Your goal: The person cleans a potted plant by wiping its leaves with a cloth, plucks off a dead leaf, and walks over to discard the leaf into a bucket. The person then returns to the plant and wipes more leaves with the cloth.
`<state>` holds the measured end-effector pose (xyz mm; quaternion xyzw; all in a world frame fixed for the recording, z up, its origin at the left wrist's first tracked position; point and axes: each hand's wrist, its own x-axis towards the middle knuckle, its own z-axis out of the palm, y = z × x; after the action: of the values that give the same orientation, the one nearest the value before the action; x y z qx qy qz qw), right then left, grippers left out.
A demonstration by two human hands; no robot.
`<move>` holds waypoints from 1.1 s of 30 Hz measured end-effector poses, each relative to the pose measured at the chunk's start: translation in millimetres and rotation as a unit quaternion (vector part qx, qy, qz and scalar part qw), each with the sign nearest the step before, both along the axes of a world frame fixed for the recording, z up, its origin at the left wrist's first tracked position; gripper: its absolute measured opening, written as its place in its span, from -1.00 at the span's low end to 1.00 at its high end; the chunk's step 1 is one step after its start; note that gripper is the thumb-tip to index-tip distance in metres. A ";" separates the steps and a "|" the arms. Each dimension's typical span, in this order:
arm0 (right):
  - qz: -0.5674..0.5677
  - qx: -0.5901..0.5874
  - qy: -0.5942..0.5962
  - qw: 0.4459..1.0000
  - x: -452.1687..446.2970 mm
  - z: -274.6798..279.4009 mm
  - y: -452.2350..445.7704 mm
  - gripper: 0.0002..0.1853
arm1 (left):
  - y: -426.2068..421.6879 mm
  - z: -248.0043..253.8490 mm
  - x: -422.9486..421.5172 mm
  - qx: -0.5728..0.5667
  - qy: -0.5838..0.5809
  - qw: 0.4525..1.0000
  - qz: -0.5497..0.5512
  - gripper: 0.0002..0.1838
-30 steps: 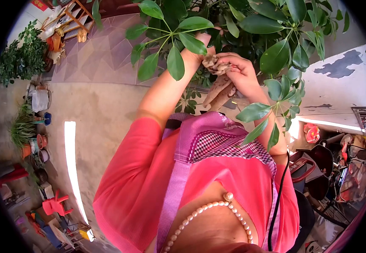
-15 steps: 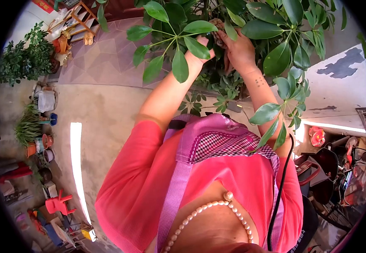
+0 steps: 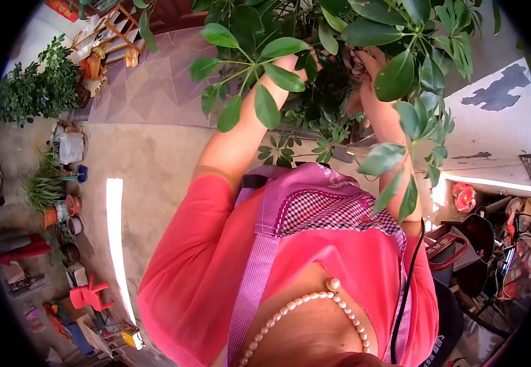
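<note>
A leafy potted-type plant with glossy green leaves (image 3: 287,79) fills the top middle of the view. My right hand (image 3: 370,64) is among its leaves, closed on a crumpled brownish-pink cloth (image 3: 356,68), part of which hangs below the hand. A large leaf covers part of that hand. My left hand (image 3: 293,66) reaches into the foliage on the other side. Leaves hide most of its fingers, so I cannot tell what they touch.
A second bushy plant (image 3: 42,82) stands at the far left, above several small pots. A red chair (image 3: 91,295) is at lower left. Cluttered items and a bag-like dark object (image 3: 470,257) lie at the right. A wooden rack (image 3: 115,30) stands at the top left.
My right hand and the cloth have shifted right, away from my left hand. The left hand has moved slightly up and deeper behind the leaves. Some leaves have shifted.
</note>
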<state>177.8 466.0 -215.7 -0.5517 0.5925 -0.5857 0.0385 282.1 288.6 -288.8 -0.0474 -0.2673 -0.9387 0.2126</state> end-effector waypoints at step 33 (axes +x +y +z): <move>0.178 0.153 -0.130 0.963 36.9 -24.0 32.4 -0.45 | 64.6 31.3 7.5 0.059 -0.178 0.968 0.166 -0.37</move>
<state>214.6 498.4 -239.7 -0.5548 0.5569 -0.5385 0.3034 289.7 353.2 -257.5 0.1780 -0.2490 -0.8976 0.3171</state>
